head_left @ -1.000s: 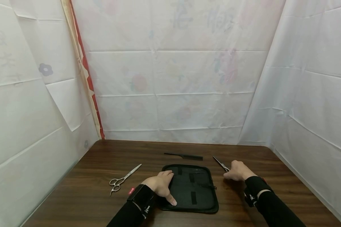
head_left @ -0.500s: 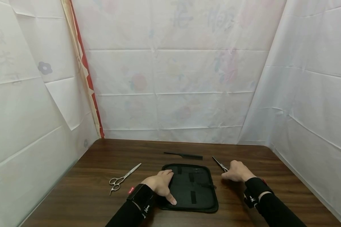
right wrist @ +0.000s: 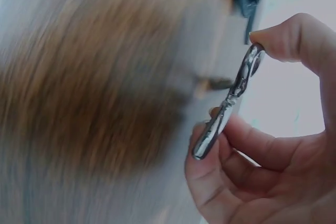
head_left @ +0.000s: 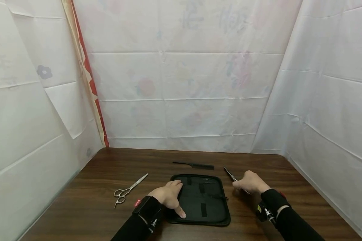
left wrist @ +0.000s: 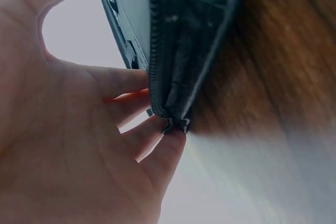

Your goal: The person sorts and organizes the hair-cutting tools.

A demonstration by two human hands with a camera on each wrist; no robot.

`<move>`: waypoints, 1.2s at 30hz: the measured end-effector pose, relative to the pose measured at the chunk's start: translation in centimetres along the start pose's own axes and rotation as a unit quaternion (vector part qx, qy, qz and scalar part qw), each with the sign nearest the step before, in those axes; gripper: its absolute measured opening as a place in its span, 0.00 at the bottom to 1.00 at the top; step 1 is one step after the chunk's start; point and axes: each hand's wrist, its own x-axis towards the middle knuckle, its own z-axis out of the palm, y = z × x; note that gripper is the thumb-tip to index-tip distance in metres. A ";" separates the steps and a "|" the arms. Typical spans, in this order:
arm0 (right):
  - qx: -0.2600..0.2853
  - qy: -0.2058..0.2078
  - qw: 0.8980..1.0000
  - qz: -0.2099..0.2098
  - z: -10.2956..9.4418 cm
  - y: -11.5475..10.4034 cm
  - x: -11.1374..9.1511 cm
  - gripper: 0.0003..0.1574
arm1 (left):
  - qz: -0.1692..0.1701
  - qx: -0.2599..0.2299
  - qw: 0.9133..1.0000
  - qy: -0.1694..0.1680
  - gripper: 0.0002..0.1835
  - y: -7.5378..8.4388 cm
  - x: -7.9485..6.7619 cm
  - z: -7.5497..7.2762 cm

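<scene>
My left hand [head_left: 168, 195] rests on the left edge of a black zip case [head_left: 193, 205] that lies opened flat on the table, its thumb over the near left corner. In the left wrist view its fairly straight fingers reach the zipped edge [left wrist: 154, 77]. To the right of the case, my right hand [head_left: 251, 182] pinches a pair of silver scissors [head_left: 229, 173] by the handles, with the blades pointing away and to the left. Seen from the right wrist, the shiny finger loops [right wrist: 223, 114] sit between thumb and fingertips, tilted over the blurred tabletop.
A second pair of silver scissors [head_left: 131, 189] lies left of the case. Behind the case is a black tail comb [head_left: 201, 166]. Elastic straps [head_left: 203, 210] cross the case's inside. White sheets [head_left: 181, 77] enclose the brown wooden table [head_left: 87, 207] at the back and sides.
My right hand has shifted slightly left with the scissors, and their handle end now shows below the hand. The left hand has stayed on the case.
</scene>
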 end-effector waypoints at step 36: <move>0.285 -0.100 0.953 0.001 0.0 -1.1 -1.1 0.17 | 0.042 -0.080 0.994 0.058 0.36 -0.9 -0.4 0.3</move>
